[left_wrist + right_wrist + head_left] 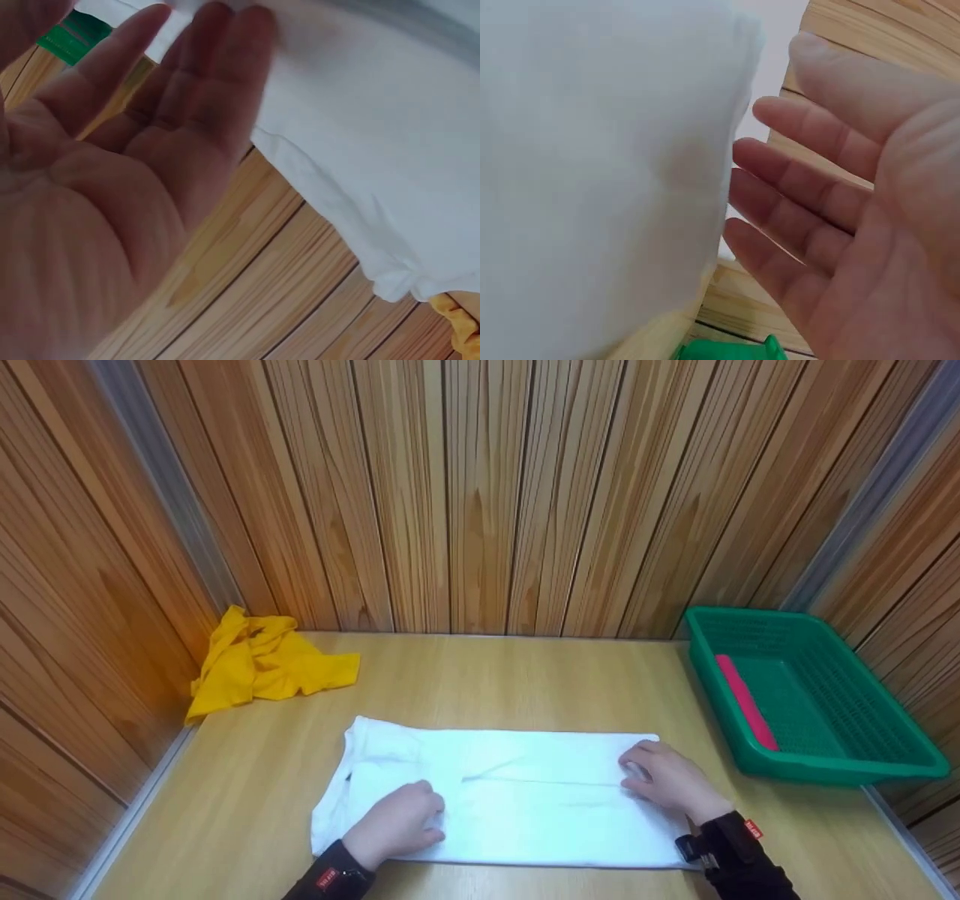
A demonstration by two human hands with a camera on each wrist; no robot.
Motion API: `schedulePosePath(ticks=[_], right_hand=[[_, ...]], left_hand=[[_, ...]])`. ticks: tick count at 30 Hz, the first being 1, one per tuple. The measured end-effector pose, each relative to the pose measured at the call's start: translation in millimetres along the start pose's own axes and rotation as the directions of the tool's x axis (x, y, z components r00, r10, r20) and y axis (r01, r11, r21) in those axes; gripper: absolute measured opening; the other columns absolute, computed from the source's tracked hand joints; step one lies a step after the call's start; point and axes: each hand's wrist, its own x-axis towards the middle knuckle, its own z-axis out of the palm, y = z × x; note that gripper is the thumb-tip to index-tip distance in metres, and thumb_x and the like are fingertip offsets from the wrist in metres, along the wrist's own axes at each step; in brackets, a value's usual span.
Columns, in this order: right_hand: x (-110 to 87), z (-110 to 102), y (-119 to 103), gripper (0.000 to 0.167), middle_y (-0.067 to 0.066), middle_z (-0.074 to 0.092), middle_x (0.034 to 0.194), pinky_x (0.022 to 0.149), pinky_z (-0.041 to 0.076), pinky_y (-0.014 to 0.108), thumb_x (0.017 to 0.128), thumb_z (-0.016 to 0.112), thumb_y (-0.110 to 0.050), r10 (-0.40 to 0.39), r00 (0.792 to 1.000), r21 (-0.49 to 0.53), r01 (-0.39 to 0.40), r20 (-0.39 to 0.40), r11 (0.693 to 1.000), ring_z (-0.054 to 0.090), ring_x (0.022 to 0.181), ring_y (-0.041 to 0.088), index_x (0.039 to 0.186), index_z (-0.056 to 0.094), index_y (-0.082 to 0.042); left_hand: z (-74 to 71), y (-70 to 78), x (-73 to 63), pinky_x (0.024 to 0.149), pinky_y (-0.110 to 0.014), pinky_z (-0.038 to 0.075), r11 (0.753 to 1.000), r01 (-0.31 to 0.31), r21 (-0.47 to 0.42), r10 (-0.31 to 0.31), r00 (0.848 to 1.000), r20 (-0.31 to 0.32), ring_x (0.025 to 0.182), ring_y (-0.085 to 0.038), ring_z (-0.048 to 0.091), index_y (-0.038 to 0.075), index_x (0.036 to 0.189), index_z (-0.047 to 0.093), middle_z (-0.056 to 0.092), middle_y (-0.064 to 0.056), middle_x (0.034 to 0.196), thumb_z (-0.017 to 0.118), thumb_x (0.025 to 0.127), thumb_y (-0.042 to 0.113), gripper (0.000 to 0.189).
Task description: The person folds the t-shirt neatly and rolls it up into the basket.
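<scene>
A white shirt (540,825) lies folded into a long flat strip on the table, with a slanted, uneven end at the left and a straighter end at the right. My left hand (401,817) rests over its left part, and in the left wrist view the loosely bent fingers (225,97) lie right at the white fabric. Over the right end is my right hand (671,780), thumb and fingers apart. In the right wrist view, its fingertips (742,154) touch or overlap the shirt's edge, and nothing is pinched between them.
A crumpled yellow garment (262,664) lies at the back left of the wooden table (480,682). At the right stands a green plastic basket (847,771) with a narrow pinkish-red item (746,701) along its left side. Wood-panelled walls (480,495) close off the back and sides.
</scene>
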Motion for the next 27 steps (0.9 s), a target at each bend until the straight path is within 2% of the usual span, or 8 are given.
schedulePosePath(ticks=[6, 12, 16, 18, 20, 22, 24, 27], right_hand=[[-5.6, 1.3, -5.4, 0.054, 0.021, 0.051, 0.141, 0.105, 0.034, 0.06, 0.09, 0.071, -0.032, 0.001, 0.997, 0.055, -0.006, 0.082, 0.998, 0.044, 0.132, 0.042, 0.137, 0.058, -0.008], [-9.6, 2.9, -6.2, 0.069, 0.021, 0.038, 0.153, 0.108, 0.027, 0.063, 0.088, 0.072, -0.04, -0.008, 0.988, 0.082, -0.005, 0.155, 0.997, 0.029, 0.141, 0.045, 0.147, 0.048, -0.012], [-9.5, 3.2, -8.2, 0.074, 0.02, 0.034, 0.155, 0.11, 0.023, 0.063, 0.087, 0.073, -0.043, -0.012, 0.985, 0.093, -0.004, 0.172, 0.996, 0.024, 0.143, 0.045, 0.148, 0.046, -0.011], [-9.0, 3.1, -9.4, 0.076, 0.02, 0.032, 0.156, 0.111, 0.022, 0.063, 0.086, 0.073, -0.043, -0.005, 0.984, 0.09, -0.012, 0.181, 0.996, 0.022, 0.144, 0.044, 0.149, 0.045, -0.01], [-8.6, 3.2, -10.4, 0.078, 0.02, 0.032, 0.156, 0.111, 0.022, 0.062, 0.086, 0.073, -0.044, 0.0, 0.982, 0.073, -0.014, 0.188, 0.997, 0.023, 0.144, 0.043, 0.149, 0.043, -0.007], [-8.2, 3.4, -11.0, 0.081, 0.022, 0.033, 0.155, 0.111, 0.023, 0.06, 0.086, 0.073, -0.045, -0.008, 0.982, 0.053, -0.002, 0.188, 0.999, 0.025, 0.143, 0.044, 0.148, 0.042, -0.002], [-7.9, 3.9, -10.8, 0.084, 0.024, 0.034, 0.153, 0.111, 0.025, 0.059, 0.085, 0.073, -0.045, -0.021, 0.983, 0.04, 0.014, 0.182, 0.999, 0.028, 0.142, 0.044, 0.146, 0.042, 0.003], [-7.4, 4.6, -10.2, 0.086, 0.027, 0.035, 0.152, 0.111, 0.027, 0.057, 0.084, 0.074, -0.045, -0.035, 0.985, 0.032, 0.03, 0.17, 0.999, 0.03, 0.141, 0.044, 0.143, 0.042, 0.009]], left_hand=[[0.7, 10.6, -1.5, 0.062, -0.03, 0.042, 0.994, 0.105, 0.008, -0.105, 0.993, 0.06, 0.069, -0.013, 0.047, 0.01, 0.089, 0.069, 0.05, 0.004, 0.076, 0.078, 0.081, 0.028, 0.021], [5.2, 19.8, -7.7, 0.064, -0.044, 0.047, 0.973, 0.226, 0.042, -0.227, 0.973, 0.036, 0.088, -0.027, 0.05, 0.007, 0.107, 0.069, 0.056, -0.006, 0.093, 0.076, 0.081, 0.029, 0.035], [9.9, 23.8, -11.1, 0.073, -0.066, 0.046, 0.93, 0.367, 0.032, -0.368, 0.929, 0.049, 0.114, -0.046, 0.048, 0.005, 0.127, 0.062, 0.055, -0.021, 0.128, 0.073, 0.084, 0.029, 0.05], [12.7, 24.7, -11.0, 0.079, -0.073, 0.042, 0.891, 0.453, 0.03, -0.454, 0.889, 0.064, 0.125, -0.056, 0.04, 0.002, 0.136, 0.056, 0.043, -0.031, 0.143, 0.071, 0.087, 0.032, 0.059], [15.3, 25.3, -10.0, 0.085, -0.075, 0.039, 0.848, 0.529, 0.028, -0.53, 0.845, 0.075, 0.128, -0.06, 0.034, -0.003, 0.139, 0.051, 0.034, -0.038, 0.145, 0.07, 0.089, 0.036, 0.067], [18.5, 25.3, -9.4, 0.091, -0.075, 0.036, 0.818, 0.574, 0.022, -0.574, 0.816, 0.073, 0.13, -0.063, 0.031, -0.009, 0.139, 0.047, 0.03, -0.045, 0.143, 0.07, 0.089, 0.039, 0.073], [20.9, 25.0, -9.5, 0.096, -0.072, 0.035, 0.813, 0.582, 0.026, -0.583, 0.81, 0.065, 0.13, -0.062, 0.031, -0.015, 0.137, 0.045, 0.03, -0.048, 0.14, 0.069, 0.09, 0.041, 0.076], [24.0, 24.2, -10.4, 0.102, -0.066, 0.033, 0.829, 0.557, 0.046, -0.559, 0.828, 0.052, 0.13, -0.062, 0.031, -0.02, 0.134, 0.044, 0.032, -0.05, 0.136, 0.067, 0.092, 0.041, 0.078]])
